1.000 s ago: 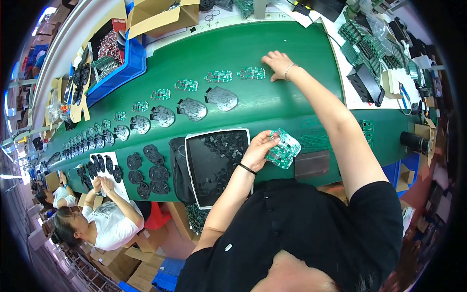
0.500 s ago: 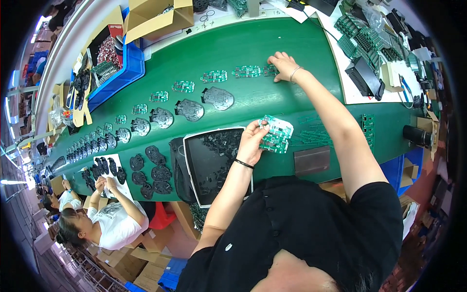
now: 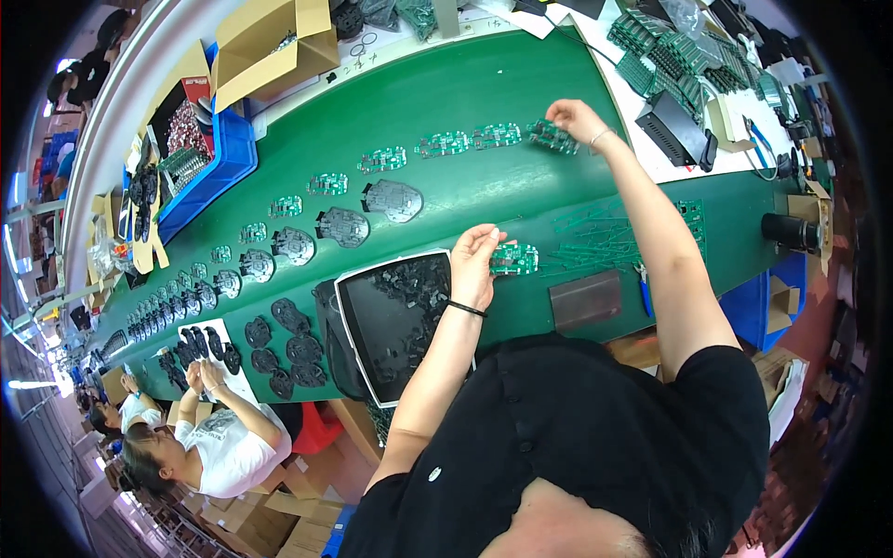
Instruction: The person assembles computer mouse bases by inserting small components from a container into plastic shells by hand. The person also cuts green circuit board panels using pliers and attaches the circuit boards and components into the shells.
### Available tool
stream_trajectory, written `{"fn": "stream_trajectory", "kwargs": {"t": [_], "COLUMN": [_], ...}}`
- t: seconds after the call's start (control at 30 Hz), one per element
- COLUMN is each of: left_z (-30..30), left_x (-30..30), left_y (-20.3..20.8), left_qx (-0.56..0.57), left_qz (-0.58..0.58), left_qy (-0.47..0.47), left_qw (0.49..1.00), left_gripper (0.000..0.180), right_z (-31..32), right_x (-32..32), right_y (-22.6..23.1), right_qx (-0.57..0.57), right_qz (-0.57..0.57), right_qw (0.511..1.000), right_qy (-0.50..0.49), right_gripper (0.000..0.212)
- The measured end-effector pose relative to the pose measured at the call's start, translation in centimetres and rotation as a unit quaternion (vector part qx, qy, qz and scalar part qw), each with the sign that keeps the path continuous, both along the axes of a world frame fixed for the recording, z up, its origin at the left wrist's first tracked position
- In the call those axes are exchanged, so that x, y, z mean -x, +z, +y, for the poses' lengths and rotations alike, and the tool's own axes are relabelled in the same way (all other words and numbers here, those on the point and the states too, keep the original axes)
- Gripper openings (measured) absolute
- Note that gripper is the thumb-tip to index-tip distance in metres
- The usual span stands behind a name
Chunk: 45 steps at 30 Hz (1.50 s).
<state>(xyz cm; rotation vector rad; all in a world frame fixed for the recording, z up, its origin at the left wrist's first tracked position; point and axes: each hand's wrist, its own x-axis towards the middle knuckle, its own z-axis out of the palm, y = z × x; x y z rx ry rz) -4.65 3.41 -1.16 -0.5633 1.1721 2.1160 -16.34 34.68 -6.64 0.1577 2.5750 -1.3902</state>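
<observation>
In the head view, the left hand, near the centre of the clock face, pinches a green circuit board between thumb and fingers; whether more sit behind it, I cannot tell. Toward 1 o'clock, the right hand grips a second board by its upper edge, tilted, just above or on the green table. Beside it, a row of boards curves away toward 9 o'clock, with grey shells lined up alongside. At 8 o'clock from the centre stands a white-rimmed black tray of small black parts. Thin green strips and a dark brown pad lie toward 3 o'clock.
</observation>
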Motion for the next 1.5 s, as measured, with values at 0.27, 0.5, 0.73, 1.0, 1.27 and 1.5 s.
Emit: {"fn": "stream_trajectory", "kwargs": {"t": [0.27,0.5,0.73,1.0,1.27,1.5], "left_z": [0.0,1.6,2.3,-1.4,-6.2,-9.5], "left_x": [0.3,0.6,0.0,-2.5,-4.3,-7.5], "left_y": [-0.4,-1.2,1.7,1.9,3.0,5.2], "left_qx": [0.030,0.040,0.078,0.085,0.125,0.272], "left_qz": [-0.015,-0.004,-0.042,0.049,0.114,0.195], "left_qy": [0.021,0.099,0.035,-0.114,0.061,0.106], "left_qw": [0.999,0.994,0.995,0.989,0.984,0.936], "left_gripper": [0.013,0.014,0.024,0.018,0.017,0.015], "right_z": [-2.3,-14.2,-5.1,6.5,-8.2,-15.0], "right_x": [1.2,-9.8,-7.3,-4.8,-14.4,-20.0], "right_y": [1.3,10.0,5.3,-1.7,4.0,0.5], "right_qx": [-0.232,-0.083,-0.191,-0.304,-0.230,-0.282], "right_qz": [0.133,0.068,0.188,0.060,0.022,0.097], "right_qw": [0.960,0.930,0.952,0.951,0.943,0.946], "right_qy": [0.079,0.353,0.145,-0.023,0.241,0.127], "right_gripper": [0.020,0.060,0.051,0.050,0.024,0.021]}}
